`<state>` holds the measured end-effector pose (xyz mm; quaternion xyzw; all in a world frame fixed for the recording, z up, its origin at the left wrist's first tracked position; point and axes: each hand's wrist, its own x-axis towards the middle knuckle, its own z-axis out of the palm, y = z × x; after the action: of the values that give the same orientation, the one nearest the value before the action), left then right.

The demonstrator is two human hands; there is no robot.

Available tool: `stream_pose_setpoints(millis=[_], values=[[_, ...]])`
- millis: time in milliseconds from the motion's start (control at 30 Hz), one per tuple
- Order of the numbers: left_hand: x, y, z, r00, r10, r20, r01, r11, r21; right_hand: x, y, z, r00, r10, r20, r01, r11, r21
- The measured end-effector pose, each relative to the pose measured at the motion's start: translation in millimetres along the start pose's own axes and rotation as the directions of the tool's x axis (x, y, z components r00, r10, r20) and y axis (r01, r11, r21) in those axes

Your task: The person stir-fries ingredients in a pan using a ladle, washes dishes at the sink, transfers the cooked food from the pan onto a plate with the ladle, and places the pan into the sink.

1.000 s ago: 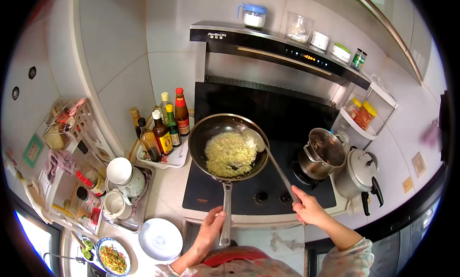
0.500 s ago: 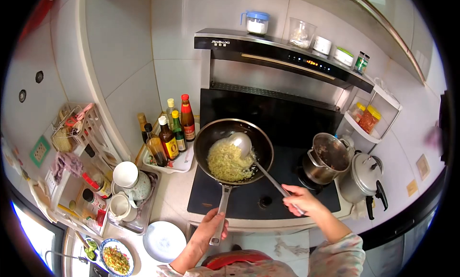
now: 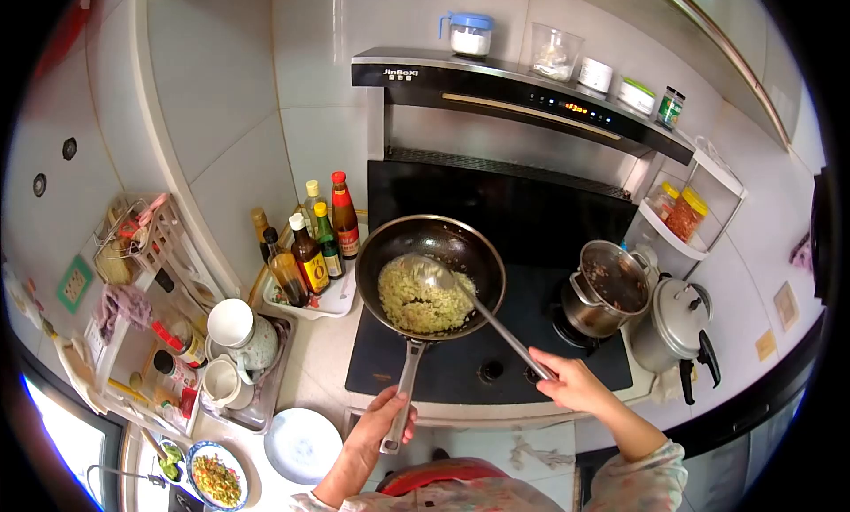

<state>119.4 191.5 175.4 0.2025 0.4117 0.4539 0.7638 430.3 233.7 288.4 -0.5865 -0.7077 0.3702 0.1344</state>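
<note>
A dark wok [image 3: 469,246] sits at the left side of the black stove, with pale yellow-green chopped food [image 3: 416,304] in its bottom. My left hand [image 3: 381,423] is closed around the wok's metal handle [image 3: 409,370]. The long handle of a metal ladle [image 3: 505,335] is gripped in my right hand [image 3: 571,379], over the front right of the stove. The ladle's bowl rests in the food, partly hidden by it.
Right of the wok stand a steel pot [image 3: 606,291] with dark contents and a pressure cooker [image 3: 677,326]. Sauce bottles [image 3: 310,260] crowd a tray at left. A white plate [image 3: 303,446] and a bowl of chopped vegetables [image 3: 215,477] lie at front left. The range hood [image 3: 522,105] hangs above.
The ladle's bowl has moved left and turned over into the food, which has spread. My right hand has shifted slightly right. My left hand keeps its hold on the wok handle.
</note>
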Motion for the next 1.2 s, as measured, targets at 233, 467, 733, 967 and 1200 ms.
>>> stream_pose_setpoints(millis=[233,467,733,967,1200], values=[[4.2,-10.1,-5.7,0.998,0.009,0.058,-0.001,0.990,-0.142,72.7,29.7,43.2,0.936,-0.314,-0.157,0.241,0.900,-0.363],[1.1,-7.3,-2.2,0.999,0.003,0.049,0.005,0.988,-0.157,-27.2,-18.7,-29.2,0.965,-0.235,0.114,0.261,0.890,-0.373],[7.3,-14.6,-4.5,0.998,0.006,0.061,0.004,0.987,-0.164,-47.3,-8.1,-20.1,0.986,-0.137,0.096,0.150,0.978,-0.145],[4.4,-16.3,4.0,1.000,0.012,-0.004,-0.012,0.989,-0.147,-4.3,21.8,0.2,0.934,-0.307,-0.182,0.237,0.916,-0.325],[2.4,-17.4,21.4,1.000,0.023,-0.021,-0.025,0.993,-0.116,-12.3,-3.2,-19.4,0.978,0.134,0.158,-0.202,0.787,0.583]])
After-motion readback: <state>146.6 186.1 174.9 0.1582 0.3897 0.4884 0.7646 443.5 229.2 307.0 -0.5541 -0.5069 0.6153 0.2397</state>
